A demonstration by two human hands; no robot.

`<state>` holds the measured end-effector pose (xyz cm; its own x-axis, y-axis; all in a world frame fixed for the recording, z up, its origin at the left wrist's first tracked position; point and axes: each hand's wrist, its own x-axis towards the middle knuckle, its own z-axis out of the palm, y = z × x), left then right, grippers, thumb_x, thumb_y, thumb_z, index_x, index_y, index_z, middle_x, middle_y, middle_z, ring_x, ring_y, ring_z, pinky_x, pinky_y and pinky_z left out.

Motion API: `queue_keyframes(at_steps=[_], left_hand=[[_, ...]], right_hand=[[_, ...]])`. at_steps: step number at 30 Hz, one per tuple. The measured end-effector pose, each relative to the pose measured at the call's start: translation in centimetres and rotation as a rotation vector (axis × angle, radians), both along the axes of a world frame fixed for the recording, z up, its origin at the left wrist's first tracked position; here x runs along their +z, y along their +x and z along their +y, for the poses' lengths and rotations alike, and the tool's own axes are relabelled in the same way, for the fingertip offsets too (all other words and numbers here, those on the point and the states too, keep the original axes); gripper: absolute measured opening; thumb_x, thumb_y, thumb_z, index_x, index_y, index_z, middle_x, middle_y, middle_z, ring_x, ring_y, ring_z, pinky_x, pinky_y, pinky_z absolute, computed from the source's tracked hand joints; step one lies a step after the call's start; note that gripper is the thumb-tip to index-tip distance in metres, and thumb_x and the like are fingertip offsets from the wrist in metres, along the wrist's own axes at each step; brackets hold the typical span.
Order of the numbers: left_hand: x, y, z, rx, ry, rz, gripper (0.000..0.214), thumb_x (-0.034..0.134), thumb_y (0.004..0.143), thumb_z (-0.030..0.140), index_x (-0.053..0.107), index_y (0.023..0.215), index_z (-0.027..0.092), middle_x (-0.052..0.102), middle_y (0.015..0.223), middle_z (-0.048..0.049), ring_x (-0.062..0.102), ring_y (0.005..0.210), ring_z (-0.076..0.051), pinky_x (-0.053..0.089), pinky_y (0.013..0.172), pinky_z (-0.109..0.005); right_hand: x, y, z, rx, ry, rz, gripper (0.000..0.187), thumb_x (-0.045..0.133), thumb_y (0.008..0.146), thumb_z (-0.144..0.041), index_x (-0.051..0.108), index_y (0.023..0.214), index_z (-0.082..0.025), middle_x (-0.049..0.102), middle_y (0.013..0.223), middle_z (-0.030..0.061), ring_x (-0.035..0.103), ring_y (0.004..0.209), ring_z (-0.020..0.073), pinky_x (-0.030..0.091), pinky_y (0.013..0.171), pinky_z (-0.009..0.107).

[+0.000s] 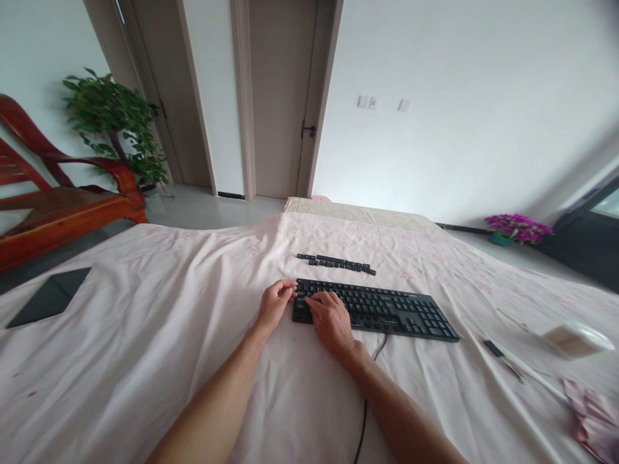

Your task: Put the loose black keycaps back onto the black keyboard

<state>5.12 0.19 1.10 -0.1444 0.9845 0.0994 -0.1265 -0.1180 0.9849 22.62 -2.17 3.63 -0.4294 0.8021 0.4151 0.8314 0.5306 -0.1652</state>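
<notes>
While keycaps (331, 259) lie loose, the keyboard (420, 314) is black.

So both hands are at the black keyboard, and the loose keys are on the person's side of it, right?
Not quite: in the head view, the loose keys lie beyond the black keyboard, away from the person. The left hand and right hand are both at it.

No readable text, keyboard (387, 306) legends too small, loose keycaps (343, 263) likewise
</notes>
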Motion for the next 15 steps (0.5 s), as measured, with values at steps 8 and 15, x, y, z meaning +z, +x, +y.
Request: queue_keyframes(at_steps=[8,15], left_hand=[[-0.06,0.04,-0.07,0.004,0.018,0.096,0.019,0.06,0.076,0.024,0.069,0.091,0.017,0.069,0.087,-0.0061,0.064,0.075,-0.016,0.05,0.067,-0.026],[-0.04,0.14,-0.09,-0.01,0.002,0.053,0.02,0.065,0.073,0.026,0.069,0.091,0.017,0.07,0.086,-0.0054,0.064,0.075,-0.017,0.05,0.067,-0.026]], right_hand=[[0.68,-0.06,-0.4,0.02,0.001,-0.029,0.024,0.053,0.089,-0.021,0.068,0.107,-0.027,0.062,0.102,0.0044,0.05,0.093,0.0187,0.039,0.081,0.031],[0.97,-0.32,-0.02,0.061,-0.024,-0.06,0.011,0.057,0.088,-0.022,0.068,0.09,-0.024,0.063,0.092,0.0024,0.052,0.088,0.0161,0.037,0.078,0.028]])
